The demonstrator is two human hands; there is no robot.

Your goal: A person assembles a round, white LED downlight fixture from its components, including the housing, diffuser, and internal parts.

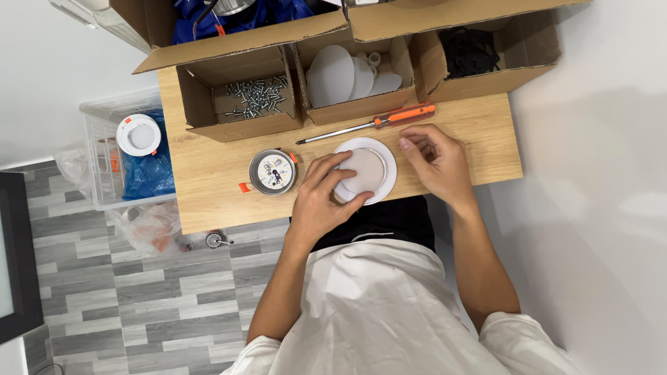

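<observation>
I am resting my left hand [321, 198] on the near left edge of one round white lamp ring [366, 170] lying flat on the desk [208, 173], my fingers [332, 167] spread and curled over its pale inner disc and my thumb pressing at its near rim. My right hand [434, 163] is sitting just to the right of the ring, fingers loosely curled together, fingertips touching its right rim and holding nothing. Just left of the ring one round metal lamp body [273, 171] is lying face up, showing a white board with small yellow dots and orange clips at its sides. Just beyond the ring one screwdriver [368, 123] with an orange handle is lying across the desk, its tip pointing left. Along the far edge three open cardboard boxes are standing side by side: the left box [236, 97] is holding a heap of silver screws [256, 94], too many to count, the middle box [358, 76] is holding several white discs, and the right box [486, 55] is holding dark parts that I cannot make out. Off the desk to the left, one more white lamp ring [138, 135] is lying on a clear plastic crate [104, 167] on the floor.
</observation>
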